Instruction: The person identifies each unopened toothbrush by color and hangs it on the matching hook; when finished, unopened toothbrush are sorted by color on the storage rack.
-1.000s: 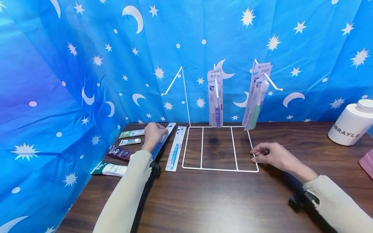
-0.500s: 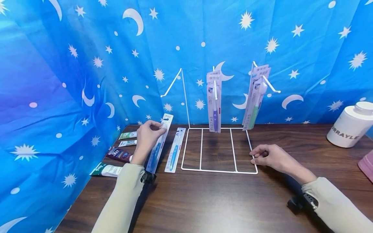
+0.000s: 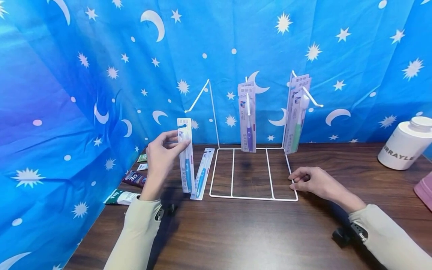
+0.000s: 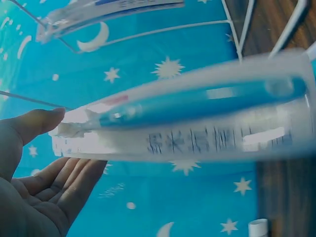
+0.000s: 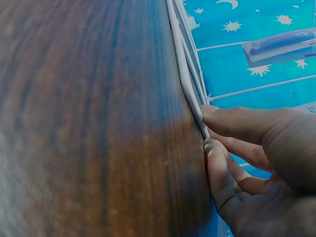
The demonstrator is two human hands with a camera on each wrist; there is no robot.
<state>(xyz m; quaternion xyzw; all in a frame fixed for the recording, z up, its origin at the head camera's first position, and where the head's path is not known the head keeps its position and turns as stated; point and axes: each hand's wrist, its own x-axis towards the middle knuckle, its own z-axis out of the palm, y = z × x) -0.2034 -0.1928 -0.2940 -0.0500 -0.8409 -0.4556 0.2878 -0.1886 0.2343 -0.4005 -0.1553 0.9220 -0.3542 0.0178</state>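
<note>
My left hand (image 3: 161, 157) pinches a packaged blue toothbrush (image 3: 187, 168) by its upper part, thumb in front and fingers behind. In the head view the pack stands nearly upright left of the white wire rack (image 3: 253, 197). The left wrist view shows the toothbrush's blue handle (image 4: 207, 101) through the clear pack. Another packaged blue toothbrush (image 3: 203, 175) lies on the table beside the rack. With thumb and fingers, my right hand (image 3: 314, 180) grips the right side wire of the rack's base. Nothing hangs on the left hook (image 3: 197, 96). Packaged purple toothbrushes (image 3: 249, 138) hang on the middle hook, green ones (image 3: 297, 131) on the right.
Several toothpaste tubes, among them a green and white tube (image 3: 121, 197) and a dark red tube (image 3: 135, 178), lie at the table's left edge. A white bottle (image 3: 405, 144) and a pink object (image 3: 425, 191) stand at the right. A blue patterned curtain (image 3: 216, 37) backs the table.
My left hand has lifted the packaged toothbrush from beside the tubes, tilted it upright and brought it a little nearer. My right hand stays on the rack's base.
</note>
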